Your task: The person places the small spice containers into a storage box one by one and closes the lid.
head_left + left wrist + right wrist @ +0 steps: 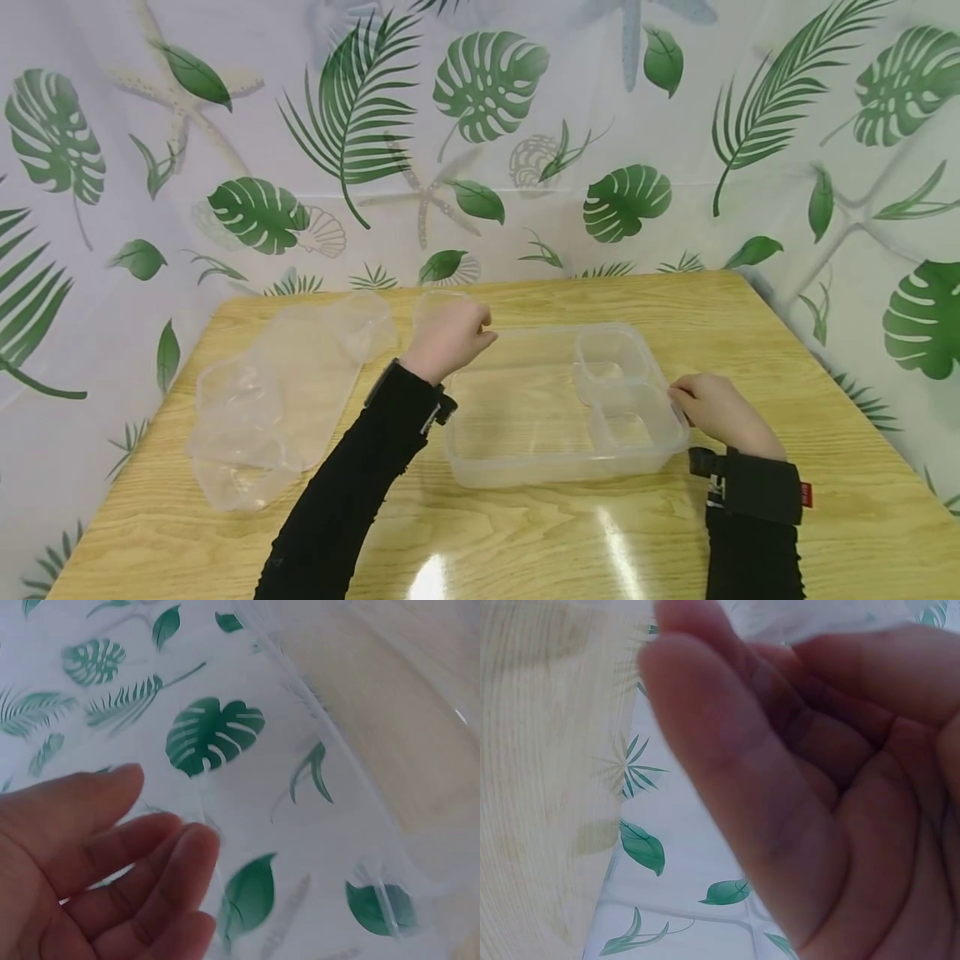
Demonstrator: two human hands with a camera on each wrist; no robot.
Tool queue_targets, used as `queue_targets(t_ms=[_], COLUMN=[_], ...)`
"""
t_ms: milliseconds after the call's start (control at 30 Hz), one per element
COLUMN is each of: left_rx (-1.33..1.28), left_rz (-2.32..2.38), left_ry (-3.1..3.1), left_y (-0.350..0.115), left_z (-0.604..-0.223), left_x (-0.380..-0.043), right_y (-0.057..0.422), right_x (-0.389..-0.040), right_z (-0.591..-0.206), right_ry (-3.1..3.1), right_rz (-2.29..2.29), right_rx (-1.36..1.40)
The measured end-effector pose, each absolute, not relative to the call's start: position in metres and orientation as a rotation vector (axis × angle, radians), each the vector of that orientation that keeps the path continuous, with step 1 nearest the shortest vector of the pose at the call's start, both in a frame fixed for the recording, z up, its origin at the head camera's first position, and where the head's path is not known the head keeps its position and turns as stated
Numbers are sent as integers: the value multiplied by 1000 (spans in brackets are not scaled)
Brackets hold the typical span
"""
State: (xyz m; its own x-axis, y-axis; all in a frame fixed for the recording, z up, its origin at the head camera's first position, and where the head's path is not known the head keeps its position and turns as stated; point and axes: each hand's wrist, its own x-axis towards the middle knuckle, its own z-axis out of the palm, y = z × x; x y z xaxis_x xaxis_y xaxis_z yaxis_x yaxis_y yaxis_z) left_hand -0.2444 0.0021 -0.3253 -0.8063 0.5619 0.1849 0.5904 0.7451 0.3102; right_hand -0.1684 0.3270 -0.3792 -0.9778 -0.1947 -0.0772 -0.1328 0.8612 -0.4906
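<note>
A large clear plastic food container rests on the wooden table in the head view. Two small clear compartments sit along its right side; whether they are separate inserts I cannot tell. My right hand pinches the container's right rim; in the right wrist view, clear plastic shows at the top by the fingers. My left hand hovers near the container's back-left corner. In the left wrist view its fingers are loosely curled with nothing between them. Behind this hand, part of another small clear plastic piece shows.
Left on the table lies a flat clear plastic sheet or lid. Small clear plastic containers stand on or beside it: one at the back, others in front. A leaf-patterned cloth hangs behind the table.
</note>
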Motion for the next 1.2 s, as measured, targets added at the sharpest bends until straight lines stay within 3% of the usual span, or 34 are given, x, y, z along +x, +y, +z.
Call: queue_targets(t_ms=[467,867,1200], left_rx=[-523,-472,-476], left_rz=[-759,-1258,-1385], left_ry=[-2897,-2937,-2911], left_y=[-48,-53,-54], left_z=[-379,-407,-411], left_x=[-227,-221,-218], right_y=[328,327,326], right_x=[-172,-170,-169], right_z=[-380,-380,-383], right_ry=[2899,2885,2889], right_rz=[-732,-746,-760], right_rx=[-269,-260,-252])
